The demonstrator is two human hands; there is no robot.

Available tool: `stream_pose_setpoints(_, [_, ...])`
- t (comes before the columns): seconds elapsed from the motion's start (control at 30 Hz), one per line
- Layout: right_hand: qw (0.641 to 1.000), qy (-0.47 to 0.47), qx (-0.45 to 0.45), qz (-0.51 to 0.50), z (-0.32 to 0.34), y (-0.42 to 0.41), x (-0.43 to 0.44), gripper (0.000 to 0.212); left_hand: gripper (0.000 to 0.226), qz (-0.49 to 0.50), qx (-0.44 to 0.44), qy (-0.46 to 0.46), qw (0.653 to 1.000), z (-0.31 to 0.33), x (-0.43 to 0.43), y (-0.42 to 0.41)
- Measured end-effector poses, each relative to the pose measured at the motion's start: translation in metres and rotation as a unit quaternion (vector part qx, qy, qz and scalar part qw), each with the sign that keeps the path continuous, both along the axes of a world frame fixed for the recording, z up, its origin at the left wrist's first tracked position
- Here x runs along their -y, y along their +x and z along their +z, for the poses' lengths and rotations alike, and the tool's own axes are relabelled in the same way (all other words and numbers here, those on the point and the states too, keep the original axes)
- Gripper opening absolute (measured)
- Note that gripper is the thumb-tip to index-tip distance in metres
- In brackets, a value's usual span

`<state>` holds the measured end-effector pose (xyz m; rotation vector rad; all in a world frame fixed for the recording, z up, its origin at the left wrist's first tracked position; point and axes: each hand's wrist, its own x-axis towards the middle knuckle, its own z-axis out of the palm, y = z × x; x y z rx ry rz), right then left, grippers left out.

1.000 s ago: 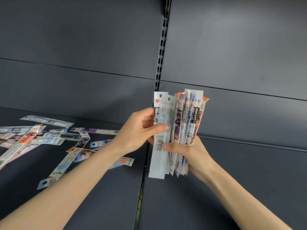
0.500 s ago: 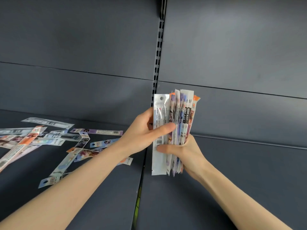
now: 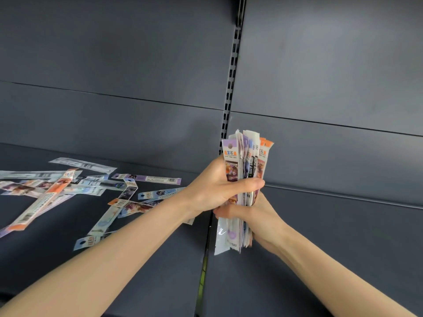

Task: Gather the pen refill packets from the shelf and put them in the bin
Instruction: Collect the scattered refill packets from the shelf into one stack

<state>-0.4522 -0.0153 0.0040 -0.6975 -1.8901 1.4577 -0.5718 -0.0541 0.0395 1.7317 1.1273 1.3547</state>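
A thick upright bundle of pen refill packets [image 3: 246,156] stands in the air above the dark shelf [image 3: 332,248], near its middle seam. My left hand [image 3: 217,186] grips the bundle from the left, thumb wrapped across its front. Below it my right hand [image 3: 258,216] holds the lower half, fingers curled round the packets. Several loose refill packets [image 3: 75,188] lie scattered flat on the left part of the shelf, some overlapping. The bin is not in view.
Dark back panels rise behind the shelf, with a slotted upright rail [image 3: 231,92] running down the middle. A narrow gap [image 3: 203,268] splits the left and right shelf boards.
The loosely fanned bundle has been squeezed tight. My left hand slid round it and now wraps it fully. A purple-topped packet now faces front.
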Motion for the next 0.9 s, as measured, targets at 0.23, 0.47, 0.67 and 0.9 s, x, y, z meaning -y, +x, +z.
stream_pose_setpoints(0.23, [1.000,-0.012,0.008,0.013,0.011,-0.037,0.017,0.008,0.018,0.004,-0.018,-0.003,1.000,0.011,0.013,-0.041])
stream_pose_setpoints(0.47, [0.997,-0.005,-0.005,-0.071,0.013,-0.095,0.029,0.028,0.049,0.061,-0.142,-0.054,0.986,-0.002,0.043,-0.143])
stream_pose_setpoints(0.67, [0.990,-0.018,0.020,-0.138,0.001,-0.145,0.045,0.026,0.051,0.184,-0.348,-0.146,0.908,-0.033,0.075,-0.221])
stream_pose_setpoints(0.9, [0.983,-0.009,0.039,-0.181,0.001,-0.181,0.052,0.014,0.072,0.159,-0.424,-0.207,0.867,-0.047,0.074,-0.223])
